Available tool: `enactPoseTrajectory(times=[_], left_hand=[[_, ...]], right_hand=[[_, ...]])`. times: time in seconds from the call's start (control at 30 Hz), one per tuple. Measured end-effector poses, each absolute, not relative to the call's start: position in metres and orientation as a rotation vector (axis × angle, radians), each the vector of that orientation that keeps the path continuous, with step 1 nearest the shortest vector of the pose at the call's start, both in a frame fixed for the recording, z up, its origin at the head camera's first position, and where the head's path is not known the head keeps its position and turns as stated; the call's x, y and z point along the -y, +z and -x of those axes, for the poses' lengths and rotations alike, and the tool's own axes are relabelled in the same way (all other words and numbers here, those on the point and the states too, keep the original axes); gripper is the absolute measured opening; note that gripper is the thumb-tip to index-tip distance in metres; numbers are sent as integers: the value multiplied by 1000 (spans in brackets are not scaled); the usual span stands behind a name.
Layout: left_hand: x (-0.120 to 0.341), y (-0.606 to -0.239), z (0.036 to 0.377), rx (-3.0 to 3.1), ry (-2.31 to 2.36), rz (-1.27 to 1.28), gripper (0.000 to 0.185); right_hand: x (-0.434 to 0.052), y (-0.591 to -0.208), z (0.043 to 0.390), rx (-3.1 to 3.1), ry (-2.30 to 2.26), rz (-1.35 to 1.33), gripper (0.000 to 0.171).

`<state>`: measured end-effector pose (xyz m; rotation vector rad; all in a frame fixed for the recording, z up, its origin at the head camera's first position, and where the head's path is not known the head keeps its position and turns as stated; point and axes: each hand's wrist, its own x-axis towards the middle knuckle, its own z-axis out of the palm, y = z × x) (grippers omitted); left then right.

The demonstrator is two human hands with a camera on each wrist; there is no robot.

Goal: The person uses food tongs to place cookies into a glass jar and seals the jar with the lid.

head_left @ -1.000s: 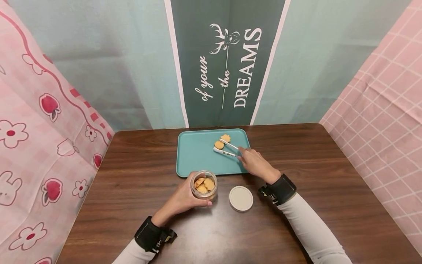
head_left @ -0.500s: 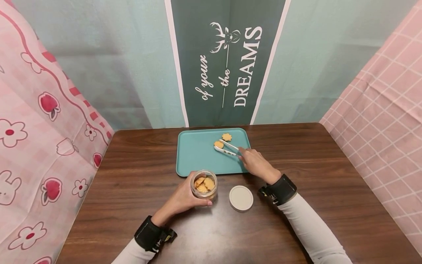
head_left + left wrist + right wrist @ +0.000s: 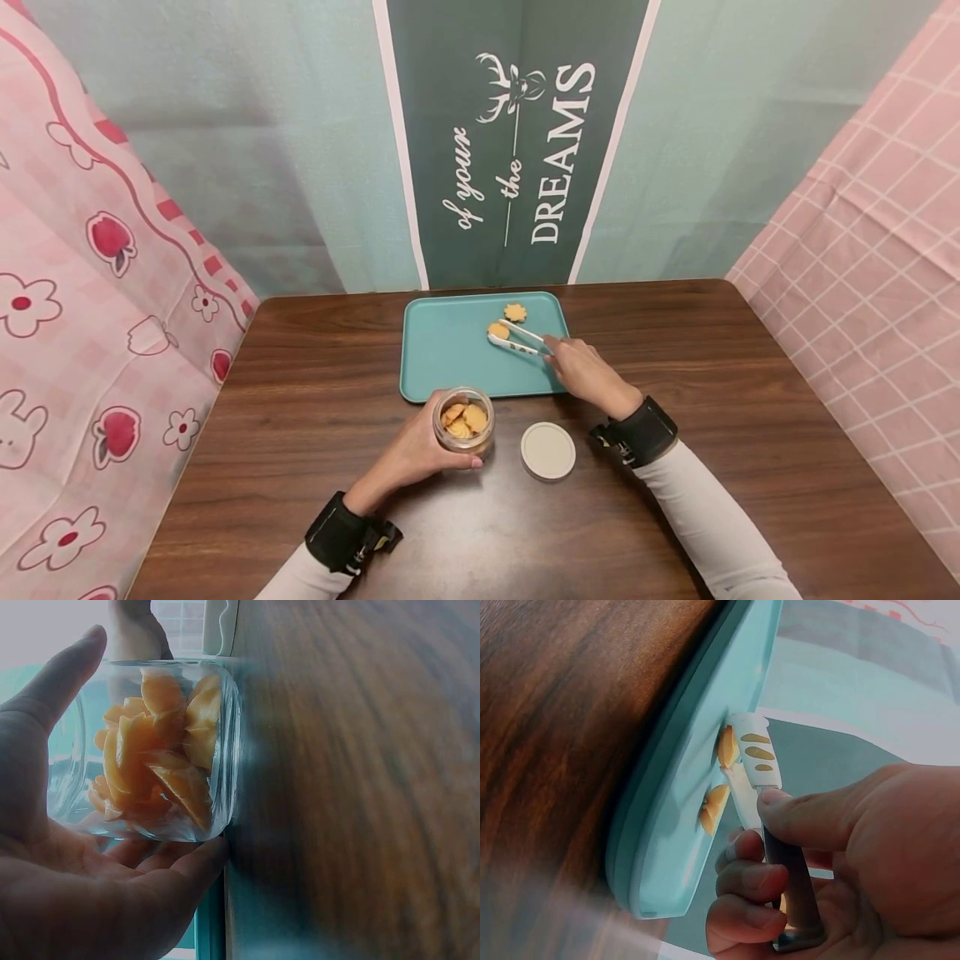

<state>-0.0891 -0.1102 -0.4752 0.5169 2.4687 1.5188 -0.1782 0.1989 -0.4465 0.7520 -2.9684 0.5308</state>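
Note:
In the head view my left hand [image 3: 417,447] holds a glass jar [image 3: 486,443] without its lid. Several yellow cookies [image 3: 142,750] fill part of it, seen through the glass in the left wrist view. My right hand [image 3: 583,369] grips a pair of tongs [image 3: 756,754] with a metal handle and white patterned tips. The tongs' tips lie on either side of a round cookie [image 3: 498,331] on the teal tray [image 3: 442,350]. Just behind it on the tray is a flower-shaped cookie [image 3: 515,312].
A round cream lid [image 3: 548,451] lies on the brown wooden table [image 3: 675,350], right of the jar. Curtains [image 3: 337,167] hang behind the table, with pink printed cloth [image 3: 112,333] at the left and pink checked cloth [image 3: 862,208] at the right.
The flower-shaped cookie has shifted slightly back and right, apart from the round one. The tongs' far tip has moved in beside the round cookie. My left hand and the jar stay put.

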Motion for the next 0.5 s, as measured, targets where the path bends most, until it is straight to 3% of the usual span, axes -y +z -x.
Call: enactPoseTrajectory(times=[0.33, 0.5], left_hand=[[112, -477, 89, -2483, 1503, -527, 98], [112, -478, 88, -2491, 1499, -533, 98]], right_hand=[[-200, -445, 175, 2965, 523, -751, 20], [-200, -442, 172, 2993, 536, -725, 30]])
